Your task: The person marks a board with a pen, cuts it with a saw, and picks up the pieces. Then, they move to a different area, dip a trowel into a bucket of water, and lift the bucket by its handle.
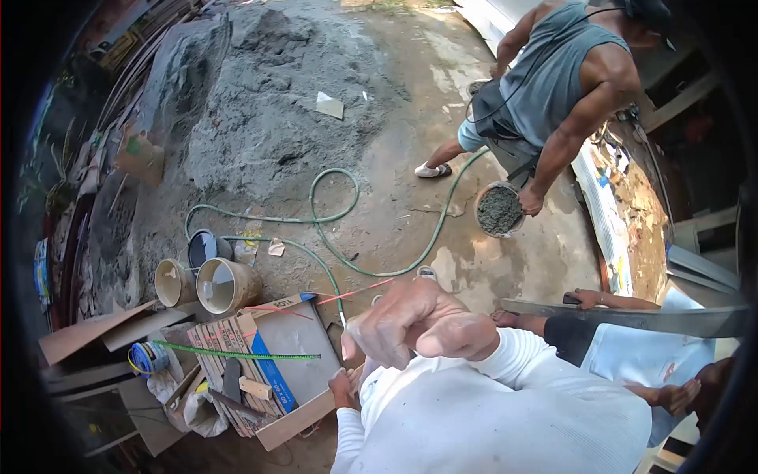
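Note:
My right hand (422,320) is raised in front of my chest. Its fingers bend loosely downward, the thumb stands apart from them, and nothing shows between them. Lower down, my left hand (343,387) has its fingers curled near the corner of an open tile carton (296,420); my body partly hides it, and I cannot make out what it grips. A grey tile (296,347) lies in the carton beside a blue printed strip (271,367). Across the carton runs a green marked measuring strip (237,352). Thin red lines (272,309) show near its far edge.
A co-worker (545,95) at the upper right holds a bucket of wet mortar (499,210). Another person (639,355) sits at right by a long metal bar (663,317). A green hose (355,265) loops over the ground. Buckets (225,286) stand before a sand pile (276,103).

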The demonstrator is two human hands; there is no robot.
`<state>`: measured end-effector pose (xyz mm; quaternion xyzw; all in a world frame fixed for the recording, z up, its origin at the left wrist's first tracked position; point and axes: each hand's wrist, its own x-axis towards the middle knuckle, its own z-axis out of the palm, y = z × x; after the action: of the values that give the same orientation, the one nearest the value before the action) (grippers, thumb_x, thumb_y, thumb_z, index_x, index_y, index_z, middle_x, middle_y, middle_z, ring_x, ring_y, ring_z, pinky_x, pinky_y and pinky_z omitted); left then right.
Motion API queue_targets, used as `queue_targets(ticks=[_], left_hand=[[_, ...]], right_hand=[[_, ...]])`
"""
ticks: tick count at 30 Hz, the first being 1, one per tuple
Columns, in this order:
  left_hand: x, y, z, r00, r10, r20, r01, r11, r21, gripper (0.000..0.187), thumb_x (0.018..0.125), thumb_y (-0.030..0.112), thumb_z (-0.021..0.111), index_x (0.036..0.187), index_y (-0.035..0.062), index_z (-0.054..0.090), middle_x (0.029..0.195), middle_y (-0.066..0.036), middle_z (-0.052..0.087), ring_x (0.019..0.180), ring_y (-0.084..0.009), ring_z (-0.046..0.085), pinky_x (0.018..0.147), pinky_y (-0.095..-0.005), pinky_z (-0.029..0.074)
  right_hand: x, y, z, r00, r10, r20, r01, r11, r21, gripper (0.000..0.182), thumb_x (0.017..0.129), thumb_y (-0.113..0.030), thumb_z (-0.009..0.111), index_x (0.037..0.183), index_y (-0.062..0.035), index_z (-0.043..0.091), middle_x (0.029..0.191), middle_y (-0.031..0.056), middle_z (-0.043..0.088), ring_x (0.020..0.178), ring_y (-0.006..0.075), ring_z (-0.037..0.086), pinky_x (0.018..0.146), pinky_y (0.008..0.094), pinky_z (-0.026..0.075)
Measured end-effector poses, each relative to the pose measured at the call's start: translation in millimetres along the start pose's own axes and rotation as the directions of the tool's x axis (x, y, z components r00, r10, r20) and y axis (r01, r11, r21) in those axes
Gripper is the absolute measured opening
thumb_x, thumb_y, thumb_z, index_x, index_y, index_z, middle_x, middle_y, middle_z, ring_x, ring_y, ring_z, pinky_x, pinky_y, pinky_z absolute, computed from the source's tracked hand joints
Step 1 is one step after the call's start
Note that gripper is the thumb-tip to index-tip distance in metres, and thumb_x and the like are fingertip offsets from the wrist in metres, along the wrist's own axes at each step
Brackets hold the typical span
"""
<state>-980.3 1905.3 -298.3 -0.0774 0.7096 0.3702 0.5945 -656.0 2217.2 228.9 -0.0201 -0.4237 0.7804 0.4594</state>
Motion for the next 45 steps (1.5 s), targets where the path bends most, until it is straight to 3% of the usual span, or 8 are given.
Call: queue_targets(ticks=[4, 9, 13, 16, 21, 27, 37, 45], left_hand=[[33.4, 38.5, 14.5, 0.994, 0.041, 0.097, -0.092, 0.789, 0.608, 0.022, 0.103, 0.022, 0.059, 0.109, 0.0035, 0.069, 0.095, -0.012, 0.076, 0.087, -0.0353, 0.078, 0.069, -0.0456, 0.06], [33.6, 80.0, 93.6, 0.984, -0.004, 0.178, -0.14, 0.601, 0.787, 0.025, 0.104, 0.025, 0.058, 0.114, 0.0034, 0.066, 0.099, -0.012, 0.073, 0.093, -0.0363, 0.075, 0.074, -0.0464, 0.059], [37.4, 98.3, 207.8, 0.965, -0.04, 0.259, -0.203, 0.512, 0.835, 0.028, 0.104, 0.027, 0.058, 0.118, 0.0036, 0.064, 0.104, -0.012, 0.071, 0.097, -0.0364, 0.073, 0.077, -0.047, 0.058], [42.2, 118.3, 265.9, 0.945, -0.031, 0.325, -0.277, 0.452, 0.848, 0.029, 0.105, 0.028, 0.058, 0.121, 0.0038, 0.063, 0.107, -0.013, 0.07, 0.1, -0.0365, 0.071, 0.08, -0.0475, 0.057], [54.7, 153.3, 296.1, 0.862, 0.008, 0.507, -0.472, 0.379, 0.796, 0.033, 0.105, 0.03, 0.058, 0.125, 0.004, 0.06, 0.114, -0.013, 0.067, 0.106, -0.0366, 0.069, 0.084, -0.0483, 0.056], [43.1, 170.2, 282.6, 0.836, 0.042, 0.546, -0.524, 0.351, 0.776, 0.037, 0.106, 0.032, 0.057, 0.13, 0.0043, 0.057, 0.121, -0.014, 0.064, 0.112, -0.0367, 0.065, 0.088, -0.0492, 0.054], [34.9, 155.9, 242.9, 0.927, -0.098, 0.361, -0.304, 0.361, 0.881, 0.046, 0.106, 0.036, 0.057, 0.139, 0.0048, 0.052, 0.134, -0.015, 0.058, 0.123, -0.037, 0.059, 0.096, -0.0508, 0.051], [33.2, 161.0, 224.7, 0.948, -0.167, 0.269, -0.198, 0.351, 0.915, 0.053, 0.107, 0.04, 0.056, 0.146, 0.0052, 0.048, 0.144, -0.016, 0.054, 0.131, -0.0372, 0.055, 0.103, -0.0521, 0.049]], right_hand=[[-50.4, -17.9, -19.2, 0.991, 0.135, 0.001, -0.134, 0.986, -0.096, 0.035, 0.089, -0.032, 0.074, 0.075, -0.0014, 0.065, 0.07, 0.0081, 0.06, 0.069, 0.0236, 0.059, 0.079, 0.0415, 0.05], [-78.3, -71.7, 4.9, 0.836, -0.202, 0.51, 0.225, 0.974, 0.016, 0.026, 0.092, -0.024, 0.079, 0.089, -0.001, 0.068, 0.08, 0.004, 0.064, 0.069, 0.0216, 0.058, 0.064, 0.0377, 0.046], [-89.6, -122.0, 30.3, 0.765, -0.279, 0.58, 0.316, 0.948, 0.039, 0.023, 0.101, -0.015, 0.075, 0.1, 0.0067, 0.069, 0.101, 0.029, 0.069, 0.092, 0.0512, 0.062, 0.078, 0.0553, 0.047], [-109.5, -129.6, 28.4, 0.794, -0.294, 0.532, 0.381, 0.923, -0.059, 0.021, 0.102, -0.016, 0.074, 0.099, 0.0051, 0.07, 0.103, 0.029, 0.071, 0.093, 0.0517, 0.064, 0.079, 0.0562, 0.047], [-129.4, -133.3, 24.7, 0.765, -0.572, 0.296, 0.613, 0.504, -0.608, 0.017, 0.099, -0.016, 0.072, 0.096, -0.0007, 0.065, 0.083, 0.0045, 0.065, 0.07, 0.0236, 0.06, 0.06, 0.0375, 0.045], [-124.4, -146.1, 57.6, 0.413, -0.904, -0.114, 0.616, 0.369, -0.696, 0.018, 0.094, -0.006, 0.073, 0.083, -0.0003, 0.061, 0.081, 0.0157, 0.064, 0.058, 0.0281, 0.058, 0.056, 0.0428, 0.047], [-69.2, -150.6, 42.2, 0.409, -0.912, 0.017, 0.852, 0.376, -0.364, 0.011, 0.098, -0.003, 0.065, 0.091, 0.0038, 0.062, 0.08, 0.0068, 0.06, 0.072, 0.0139, 0.056, 0.056, 0.028, 0.04], [-82.3, -157.5, 35.7, 0.867, -0.498, -0.019, 0.491, 0.86, -0.139, 0.015, 0.099, -0.009, 0.066, 0.088, -0.0008, 0.061, 0.078, 0.0019, 0.056, 0.068, 0.013, 0.054, 0.061, 0.0297, 0.044]])
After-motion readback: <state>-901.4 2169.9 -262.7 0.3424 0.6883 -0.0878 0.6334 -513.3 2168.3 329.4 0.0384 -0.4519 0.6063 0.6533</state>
